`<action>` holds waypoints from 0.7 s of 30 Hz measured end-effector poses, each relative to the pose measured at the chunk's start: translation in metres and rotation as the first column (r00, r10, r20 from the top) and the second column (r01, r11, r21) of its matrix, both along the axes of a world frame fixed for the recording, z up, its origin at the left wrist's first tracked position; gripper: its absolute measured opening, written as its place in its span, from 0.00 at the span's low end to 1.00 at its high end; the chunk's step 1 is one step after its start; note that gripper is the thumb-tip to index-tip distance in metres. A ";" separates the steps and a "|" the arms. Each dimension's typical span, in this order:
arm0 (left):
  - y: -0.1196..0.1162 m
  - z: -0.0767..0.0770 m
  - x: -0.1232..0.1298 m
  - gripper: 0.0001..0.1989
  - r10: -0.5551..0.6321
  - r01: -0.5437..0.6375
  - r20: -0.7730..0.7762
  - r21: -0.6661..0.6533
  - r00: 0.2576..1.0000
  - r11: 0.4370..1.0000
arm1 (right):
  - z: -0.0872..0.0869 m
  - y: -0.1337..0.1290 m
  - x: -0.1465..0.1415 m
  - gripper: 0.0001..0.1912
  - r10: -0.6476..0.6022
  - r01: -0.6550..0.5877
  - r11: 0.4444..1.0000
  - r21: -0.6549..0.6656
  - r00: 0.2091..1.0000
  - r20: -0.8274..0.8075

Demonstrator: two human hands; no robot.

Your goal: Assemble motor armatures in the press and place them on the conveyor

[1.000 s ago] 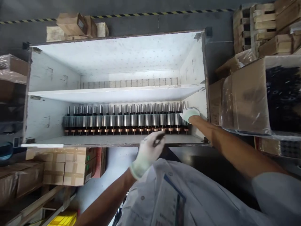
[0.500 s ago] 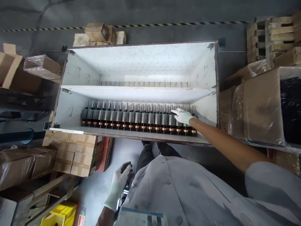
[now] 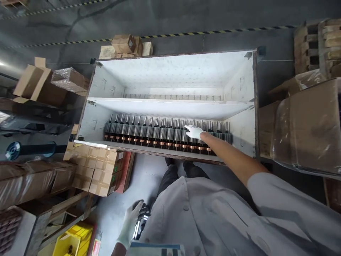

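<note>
Inside the front compartment of a white-lined wooden crate (image 3: pixel 172 101), several motor armatures (image 3: pixel 156 133) stand upright in close rows, with steel shafts on top, ribbed grey bodies and copper bands below. My right hand (image 3: pixel 194 132), in a white glove, reaches over the right half of the rows. Its fingers stretch leftward at the shaft tops, apart from the thumb; whether they touch a shaft is unclear. My left hand (image 3: pixel 130 217), gloved with dark fingertips, hangs low by my side, loosely curved and seemingly holding nothing. Dark and shiny metal parts (image 3: pixel 139 224) lie beside it, partly hidden.
A divider (image 3: pixel 170 101) splits the crate lengthwise. Stacked cartons (image 3: pixel 97 170) stand at the near left, above a yellow bin (image 3: pixel 70 241). A large plastic-wrapped carton (image 3: pixel 309 124) is on the right, with wooden pallets (image 3: pixel 306 49) behind it.
My right hand has moved left along the armature rows, fingers still stretched out. The view has shifted, so the crate sits farther right. My left hand stays low at my side.
</note>
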State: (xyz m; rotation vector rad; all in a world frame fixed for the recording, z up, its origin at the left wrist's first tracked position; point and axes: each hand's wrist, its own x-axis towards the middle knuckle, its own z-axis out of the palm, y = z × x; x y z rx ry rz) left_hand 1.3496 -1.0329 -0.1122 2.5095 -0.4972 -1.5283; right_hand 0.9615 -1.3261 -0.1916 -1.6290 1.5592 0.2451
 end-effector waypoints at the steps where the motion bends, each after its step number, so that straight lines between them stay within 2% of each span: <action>1: 0.006 0.000 0.005 0.17 0.046 -0.046 0.008 -0.005 0.999 0.999 | -0.003 0.000 0.005 0.38 0.001 -0.001 1.000 0.011 1.000 0.007; 4: 0.024 -0.003 0.018 0.13 0.159 -0.158 0.027 -0.039 0.987 0.987 | -0.010 0.000 0.013 0.44 -0.006 0.006 0.999 0.044 1.000 0.010; 8: 0.036 -0.004 0.020 0.11 0.176 -0.176 0.095 -0.009 0.980 0.984 | -0.018 -0.011 0.014 0.45 -0.009 0.010 0.996 0.089 1.000 -0.011; 14: 0.033 0.002 0.008 0.13 0.158 -0.159 0.058 0.022 0.986 0.987 | -0.034 -0.027 0.013 0.45 0.029 -0.027 0.990 0.137 1.000 -0.010; 18: 0.030 -0.002 0.012 0.15 0.144 -0.144 0.016 0.074 0.990 0.987 | -0.044 -0.027 0.011 0.46 0.027 -0.027 0.986 0.164 1.000 0.006; 21: 0.024 -0.005 0.018 0.17 0.119 -0.118 -0.015 0.049 0.993 0.992 | -0.047 -0.027 0.012 0.46 0.023 -0.022 0.983 0.184 1.000 -0.002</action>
